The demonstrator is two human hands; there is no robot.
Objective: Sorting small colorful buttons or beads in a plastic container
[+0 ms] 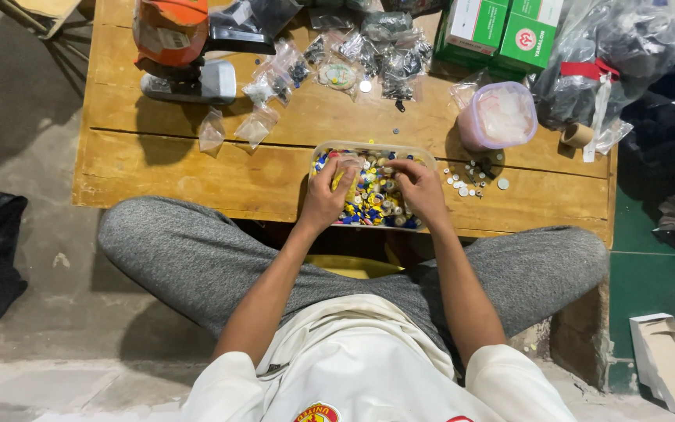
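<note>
A clear plastic tub (376, 146) full of small coloured buttons in blue, yellow, white and red sits at the near edge of a low wooden table (197, 168). My left hand (326, 199) rests inside the tub's left half, fingers curled into the buttons. My right hand (419, 191) is in the right half, fingers bent down among the buttons. Whether either hand pinches a button is hidden by the fingers. A small cluster of loose white and grey buttons (470, 176) lies on the wood just right of the tub.
A pink lidded tub (498, 117) stands right of centre. Small clear bags (259, 125) of parts, green boxes (501, 27), an orange-topped tool (177, 47) and a big plastic bag (626, 55) crowd the far side. My crossed legs (189, 250) lie under the near edge.
</note>
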